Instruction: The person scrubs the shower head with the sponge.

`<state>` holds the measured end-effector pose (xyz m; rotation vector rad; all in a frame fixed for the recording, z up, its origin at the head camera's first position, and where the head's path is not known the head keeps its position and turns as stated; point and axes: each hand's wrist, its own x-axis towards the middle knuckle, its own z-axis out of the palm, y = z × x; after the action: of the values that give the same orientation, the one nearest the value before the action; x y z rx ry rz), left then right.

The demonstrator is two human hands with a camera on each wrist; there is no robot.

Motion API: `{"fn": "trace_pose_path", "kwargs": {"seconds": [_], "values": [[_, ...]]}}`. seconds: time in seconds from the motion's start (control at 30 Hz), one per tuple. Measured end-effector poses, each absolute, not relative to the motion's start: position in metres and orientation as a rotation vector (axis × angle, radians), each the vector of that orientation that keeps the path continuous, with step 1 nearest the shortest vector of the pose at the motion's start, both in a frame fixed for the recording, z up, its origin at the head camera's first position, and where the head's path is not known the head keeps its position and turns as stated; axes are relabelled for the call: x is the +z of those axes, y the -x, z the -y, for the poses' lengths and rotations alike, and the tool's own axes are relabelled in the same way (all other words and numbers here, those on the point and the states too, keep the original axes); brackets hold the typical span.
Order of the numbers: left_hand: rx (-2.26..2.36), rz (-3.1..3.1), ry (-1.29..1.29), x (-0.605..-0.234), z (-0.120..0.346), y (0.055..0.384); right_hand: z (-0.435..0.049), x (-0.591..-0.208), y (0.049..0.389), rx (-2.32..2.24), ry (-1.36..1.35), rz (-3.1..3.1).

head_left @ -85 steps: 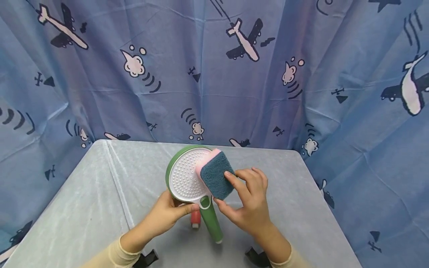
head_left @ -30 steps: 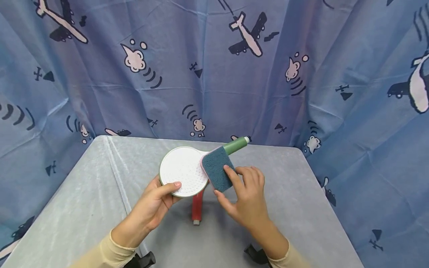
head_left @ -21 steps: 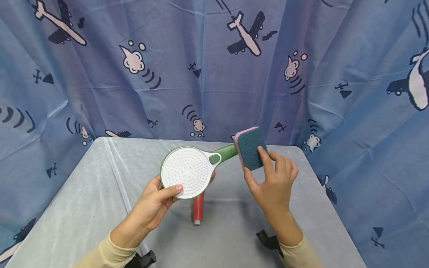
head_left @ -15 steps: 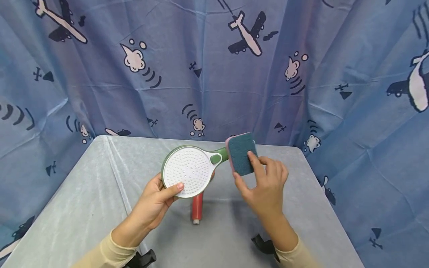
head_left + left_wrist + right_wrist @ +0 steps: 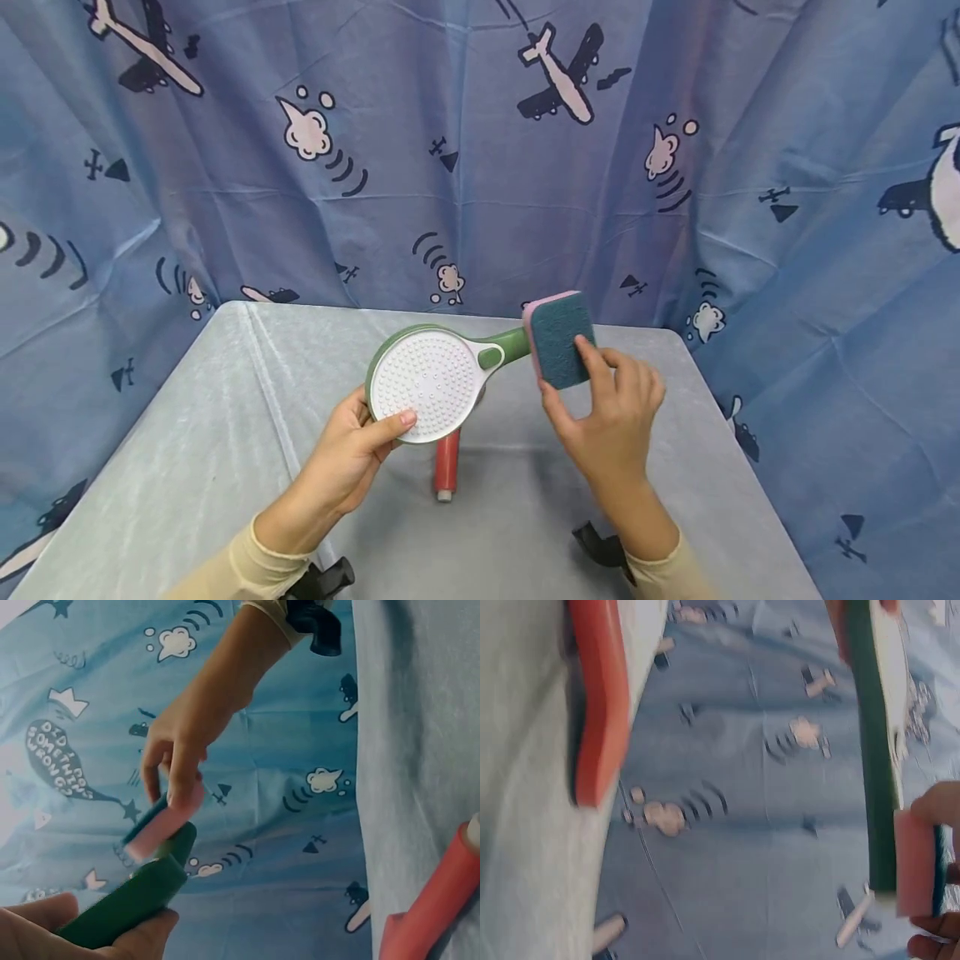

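A green shower head (image 5: 426, 382) with a white nozzle face is held up over the table. Its handle points right and slightly away. My left hand (image 5: 341, 458) grips the head's lower left rim, thumb on the nozzle face and fingers behind. A sponge (image 5: 561, 340), teal on one side and pink on the other, is pinched in my right hand (image 5: 611, 408). In the right wrist view the sponge's pink side (image 5: 915, 862) lies against the handle (image 5: 877, 787) near its end. The sponge hides the handle's tip in the head view.
On the grey cloth-covered table (image 5: 225, 433) lies a red object with a tube-like handle (image 5: 446, 467), partly hidden behind the shower head. A blue curtain (image 5: 390, 167) printed with planes hangs behind the table. Black straps with mounts (image 5: 600, 543) sit at both wrists.
The shower head has turned from handle-down to handle pointing right. The sponge has gone from the nozzle face to the handle, moving back and forth along it, lastly a little rightward.
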<state>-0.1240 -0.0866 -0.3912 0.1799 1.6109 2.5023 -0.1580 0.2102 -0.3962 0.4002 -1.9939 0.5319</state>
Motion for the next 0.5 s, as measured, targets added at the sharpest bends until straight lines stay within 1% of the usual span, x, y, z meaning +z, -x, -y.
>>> {"fn": "trace_pose_path", "kwargs": {"seconds": [0.13,0.27,0.37,0.5], "values": [[2.525,-1.641,-0.153,-0.387,0.087,0.124,-0.227,-0.387,0.159,0.628,-0.248,2.038],[2.542,-1.662,-0.175,-0.386,0.087,0.124,-0.234,-0.38,0.156,0.788,-0.212,2.104],[2.558,-1.693,-0.214,-0.385,0.089,0.124,-0.237,-0.375,0.153,1.017,-0.216,2.153],[2.583,-1.743,-0.305,-0.384,0.096,0.124,-0.242,-0.37,0.15,1.449,-0.255,2.126]]}}
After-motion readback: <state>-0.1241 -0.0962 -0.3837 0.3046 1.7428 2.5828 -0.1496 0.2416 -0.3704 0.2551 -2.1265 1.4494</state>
